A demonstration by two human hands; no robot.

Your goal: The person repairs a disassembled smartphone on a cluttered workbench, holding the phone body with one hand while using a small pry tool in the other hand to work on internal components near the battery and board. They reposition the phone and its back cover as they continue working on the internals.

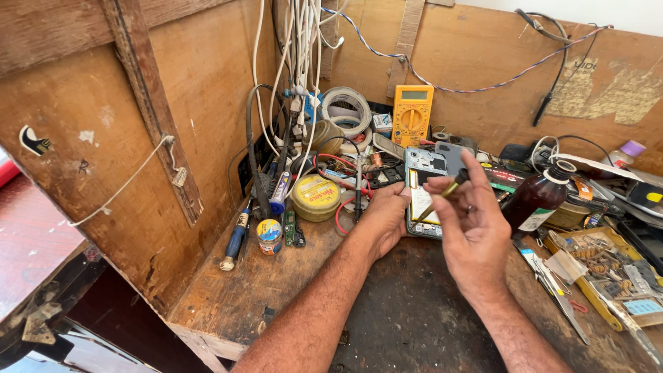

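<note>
An opened phone [423,197] with its back cover off lies on the dark wooden workbench [407,311], its battery and board exposed. My left hand [383,217] rests on the phone's left edge and holds it down. My right hand [473,224] hovers just right of the phone, its fingers pinched on a small brass-coloured screwdriver [442,195] whose tip points down at the phone's middle. A ring shows on one finger of that hand.
A yellow multimeter [412,114] leans on the back board. A round yellow tin [315,197], small pot [268,236], blue-handled tool [235,238], tape roll [347,110], brown bottle [537,197], tweezers [552,283] and a yellow parts tray [611,273] crowd the bench. Cables hang above.
</note>
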